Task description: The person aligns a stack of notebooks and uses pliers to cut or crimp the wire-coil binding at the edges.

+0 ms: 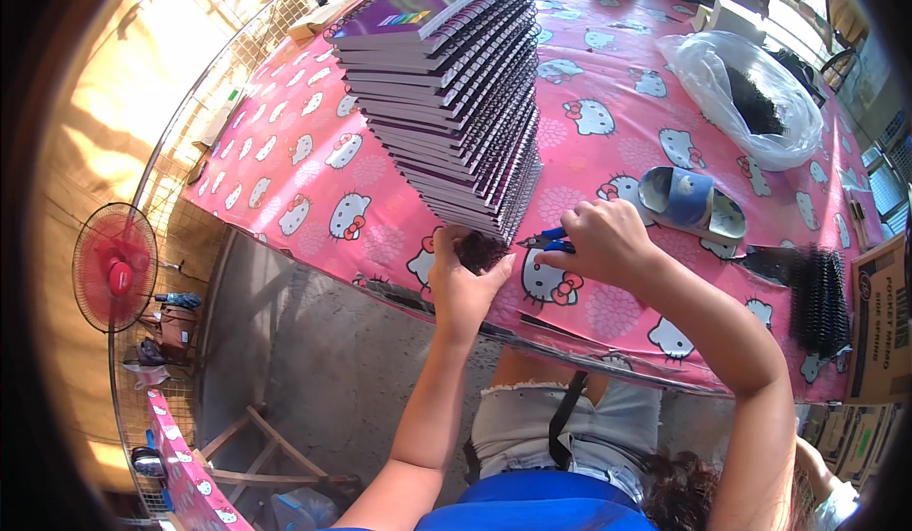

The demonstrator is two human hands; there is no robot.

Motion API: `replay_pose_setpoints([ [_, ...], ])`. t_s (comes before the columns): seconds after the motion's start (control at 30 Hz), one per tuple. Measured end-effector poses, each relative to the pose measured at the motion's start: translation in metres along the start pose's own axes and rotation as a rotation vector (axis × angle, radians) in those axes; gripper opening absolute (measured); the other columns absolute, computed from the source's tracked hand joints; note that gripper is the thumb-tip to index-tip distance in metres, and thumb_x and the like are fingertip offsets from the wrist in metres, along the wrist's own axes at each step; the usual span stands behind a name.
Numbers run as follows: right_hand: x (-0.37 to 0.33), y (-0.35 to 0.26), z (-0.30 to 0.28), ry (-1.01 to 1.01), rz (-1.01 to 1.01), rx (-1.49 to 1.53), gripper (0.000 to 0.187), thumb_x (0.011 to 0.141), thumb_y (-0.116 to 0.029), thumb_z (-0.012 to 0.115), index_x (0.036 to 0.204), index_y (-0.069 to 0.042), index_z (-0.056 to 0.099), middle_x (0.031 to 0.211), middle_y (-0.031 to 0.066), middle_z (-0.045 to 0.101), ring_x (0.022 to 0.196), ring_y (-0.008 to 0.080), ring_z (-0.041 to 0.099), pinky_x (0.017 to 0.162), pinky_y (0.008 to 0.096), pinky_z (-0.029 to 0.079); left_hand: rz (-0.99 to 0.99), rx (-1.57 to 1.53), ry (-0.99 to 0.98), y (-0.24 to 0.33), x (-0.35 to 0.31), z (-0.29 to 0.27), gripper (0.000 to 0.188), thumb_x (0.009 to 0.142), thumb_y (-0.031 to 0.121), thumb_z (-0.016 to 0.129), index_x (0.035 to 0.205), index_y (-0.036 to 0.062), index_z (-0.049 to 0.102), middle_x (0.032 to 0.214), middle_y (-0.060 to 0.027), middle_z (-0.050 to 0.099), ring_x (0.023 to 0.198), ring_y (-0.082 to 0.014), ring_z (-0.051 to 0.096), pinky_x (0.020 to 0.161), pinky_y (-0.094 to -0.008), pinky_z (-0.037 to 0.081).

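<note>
A tall, leaning stack of spiral notebooks (446,104) rises from the table in front of me, with a purple cover on top and black coils along its right side. At its near, low end my left hand (464,279) is closed around the dark end of a spiral notebook (481,252), most of which is hidden. My right hand (603,241) grips blue-handled pliers (553,240). Their jaws point left, close to the coil end by my left fingers; whether they touch it I cannot tell.
A pink patterned cloth covers the table (380,218). On the right lie a blue slipper (689,203), a clear plastic bag (793,142) with black coils, more black coils (819,303) and a cardboard box (879,322). A red fan (116,270) stands left.
</note>
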State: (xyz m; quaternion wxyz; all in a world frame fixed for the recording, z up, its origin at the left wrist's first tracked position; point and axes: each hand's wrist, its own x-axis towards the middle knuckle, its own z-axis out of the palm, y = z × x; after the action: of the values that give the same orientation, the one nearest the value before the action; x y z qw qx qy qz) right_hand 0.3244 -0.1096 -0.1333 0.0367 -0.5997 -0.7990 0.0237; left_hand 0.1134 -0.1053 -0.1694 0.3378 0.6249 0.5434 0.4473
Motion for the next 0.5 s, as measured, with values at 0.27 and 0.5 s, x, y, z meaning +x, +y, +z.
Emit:
replay_pose_setpoints([
  [0.27, 0.009, -0.006, 0.004, 0.24, -0.139, -0.054, 0.059, 0.077, -0.062, 0.069, 0.076, -0.003, 0.069, 0.07, 0.0095, 0.066, 0.065, 0.0269, 0.068, 0.06, 0.0391, 0.051, 0.066, 0.123, 0.042, -0.004, 0.0, 0.002, 0.058, 0.069, 0.017, 0.089, 0.11, 0.0028, 0.051, 0.099, -0.0101, 0.067, 0.087, -0.0176, 0.065, 0.081, -0.0324, 0.052],
  [0.5, 0.002, -0.004, -0.005, -0.119, -0.014, 0.003, 0.058, 0.076, -0.062, 0.069, 0.073, -0.004, 0.071, 0.065, 0.0086, 0.067, 0.06, 0.0261, 0.068, 0.055, 0.0386, 0.051, 0.065, -0.077, 0.067, -0.017, 0.005, 0.003, 0.046, 0.073, 0.008, 0.081, 0.107, 0.0016, 0.05, 0.095, -0.0134, 0.067, 0.082, -0.0228, 0.069, 0.075, -0.0332, 0.054],
])
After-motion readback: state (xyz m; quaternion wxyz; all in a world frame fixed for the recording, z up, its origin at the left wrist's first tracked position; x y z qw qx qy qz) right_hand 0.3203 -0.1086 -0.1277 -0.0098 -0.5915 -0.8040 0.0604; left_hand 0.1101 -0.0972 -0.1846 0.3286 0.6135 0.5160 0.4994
